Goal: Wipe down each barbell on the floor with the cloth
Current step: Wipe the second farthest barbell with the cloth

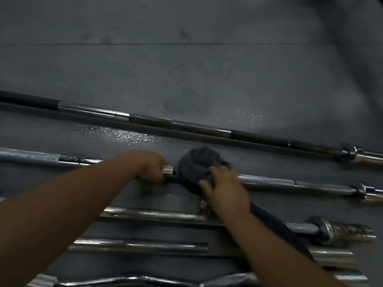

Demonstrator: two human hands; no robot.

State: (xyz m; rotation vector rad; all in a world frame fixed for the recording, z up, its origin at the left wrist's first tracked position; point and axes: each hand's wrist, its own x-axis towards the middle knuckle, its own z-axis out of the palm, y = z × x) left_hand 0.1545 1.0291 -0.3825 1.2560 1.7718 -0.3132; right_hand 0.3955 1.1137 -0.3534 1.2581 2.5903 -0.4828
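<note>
The cloth [196, 168], dark grey and bunched, is wrapped over the barbell [290, 183] and hides the shaft beneath it. Its tail runs back under the right forearm and is lost there. Blur softens both hands, and the barbell itself is cut off by the frame well left of the left grip [152, 167] and, past a collar, well right of the right grip [226, 189]. Just beyond the grips lies a narrow strip of floor [186, 69] with a wet patch [124, 135], then a far barbell [145, 119] and open floor behind it. On the near side the nearer barbells [155, 214] lie close together, partly covered by the forearms. The left grip is clenched round the bare shaft just left of the cloth. The right grip grasps the cloth on the shaft, fingers curved over it and thumb splayed on the near side.
</note>
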